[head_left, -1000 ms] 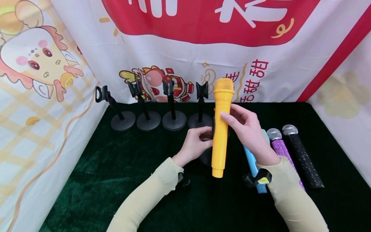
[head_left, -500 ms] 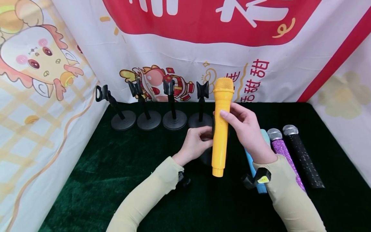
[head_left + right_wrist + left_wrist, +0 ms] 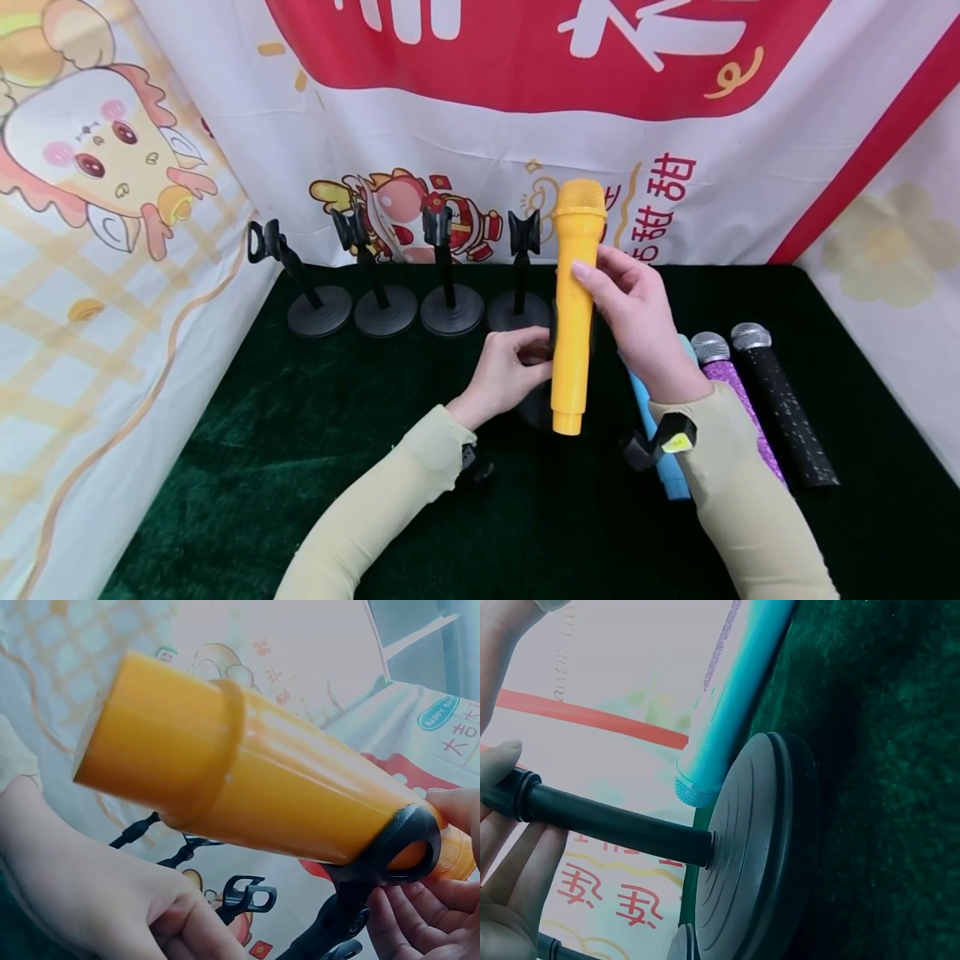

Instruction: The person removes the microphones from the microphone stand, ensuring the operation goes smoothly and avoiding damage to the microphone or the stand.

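Observation:
My right hand (image 3: 645,329) pinches the upper body of a yellow microphone (image 3: 573,333), thumb on the near side. The microphone leans head-up, and in the right wrist view a black clip (image 3: 409,844) wraps round its body. That clip tops a microphone stand (image 3: 622,825), whose post my left hand (image 3: 506,375) grips below the clip. The stand's round base (image 3: 742,847) appears in the left wrist view; from the head view the microphone and left hand cover most of this stand.
Several black microphone stands (image 3: 452,310) line the back left of the green cloth (image 3: 337,467). To the right lie a blue microphone (image 3: 667,467), a purple glitter microphone (image 3: 727,379) and a black speckled microphone (image 3: 787,417). A printed curtain (image 3: 465,142) hangs behind.
The yellow microphone has shifted upward in the head view, along its own length, together with my right hand. My left hand stays in place on the stand.

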Tool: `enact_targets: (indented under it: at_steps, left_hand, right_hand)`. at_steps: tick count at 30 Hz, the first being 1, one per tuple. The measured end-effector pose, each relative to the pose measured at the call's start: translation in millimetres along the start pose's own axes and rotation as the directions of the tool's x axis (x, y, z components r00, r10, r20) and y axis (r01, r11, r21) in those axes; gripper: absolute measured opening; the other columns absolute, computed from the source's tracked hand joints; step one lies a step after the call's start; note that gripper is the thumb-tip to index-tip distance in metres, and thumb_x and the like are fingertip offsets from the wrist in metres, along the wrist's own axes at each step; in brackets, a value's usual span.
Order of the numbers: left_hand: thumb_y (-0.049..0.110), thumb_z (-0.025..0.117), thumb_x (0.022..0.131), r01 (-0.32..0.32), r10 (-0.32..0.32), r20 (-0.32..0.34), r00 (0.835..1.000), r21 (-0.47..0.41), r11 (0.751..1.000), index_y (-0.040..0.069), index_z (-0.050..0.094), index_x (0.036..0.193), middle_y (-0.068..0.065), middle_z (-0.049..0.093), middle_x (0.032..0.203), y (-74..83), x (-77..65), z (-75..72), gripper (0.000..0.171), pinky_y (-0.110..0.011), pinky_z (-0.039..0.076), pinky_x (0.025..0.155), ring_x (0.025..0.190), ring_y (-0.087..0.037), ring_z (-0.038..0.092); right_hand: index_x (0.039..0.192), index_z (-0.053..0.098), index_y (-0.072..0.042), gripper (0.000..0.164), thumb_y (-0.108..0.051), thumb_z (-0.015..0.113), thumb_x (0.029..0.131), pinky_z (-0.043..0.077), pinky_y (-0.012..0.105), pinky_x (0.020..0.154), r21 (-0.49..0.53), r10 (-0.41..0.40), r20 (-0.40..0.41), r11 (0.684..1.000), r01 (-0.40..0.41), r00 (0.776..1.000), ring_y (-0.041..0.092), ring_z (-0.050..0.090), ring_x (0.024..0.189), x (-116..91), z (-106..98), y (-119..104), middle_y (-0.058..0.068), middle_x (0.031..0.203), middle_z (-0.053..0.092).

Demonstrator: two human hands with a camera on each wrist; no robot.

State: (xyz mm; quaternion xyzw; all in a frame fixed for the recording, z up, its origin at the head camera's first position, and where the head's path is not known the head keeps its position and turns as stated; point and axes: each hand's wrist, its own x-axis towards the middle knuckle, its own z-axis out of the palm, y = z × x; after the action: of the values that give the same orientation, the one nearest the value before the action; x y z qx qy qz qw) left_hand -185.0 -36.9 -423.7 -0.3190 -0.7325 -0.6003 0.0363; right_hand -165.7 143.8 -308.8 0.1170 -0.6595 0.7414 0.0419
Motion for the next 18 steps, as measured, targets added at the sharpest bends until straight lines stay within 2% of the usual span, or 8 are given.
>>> enact_targets:
  at_steps: [9,18]
  left_hand:
    - [-0.002,0.079,0.087,0.008,-0.008,0.001,1.000,-0.010,1.000,0.004,0.074,0.114,-0.004,0.075,0.107,-3.2,-0.5,0.0,0.028,-0.029,0.060,0.080,0.094,-0.009,0.072]
    - [-0.003,0.079,0.087,0.010,-0.010,0.009,1.000,-0.017,1.000,0.004,0.074,0.113,-0.005,0.075,0.106,-2.4,0.3,-0.1,0.027,-0.030,0.060,0.080,0.092,-0.009,0.072]
  right_hand:
    - [0.138,0.057,0.001,0.049,-0.029,0.068,0.100,0.057,0.028,0.088,-0.002,0.033,-0.022,0.999,-0.033,0.999,0.026,0.061,0.097,8.8,0.6,-3.8,0.017,0.117,0.062]
    - [0.142,0.055,0.000,0.053,-0.030,0.069,0.100,0.056,0.028,0.092,-0.010,0.065,-0.016,0.998,-0.065,0.998,0.027,0.061,0.102,7.7,-1.9,-5.1,0.017,0.122,0.061]
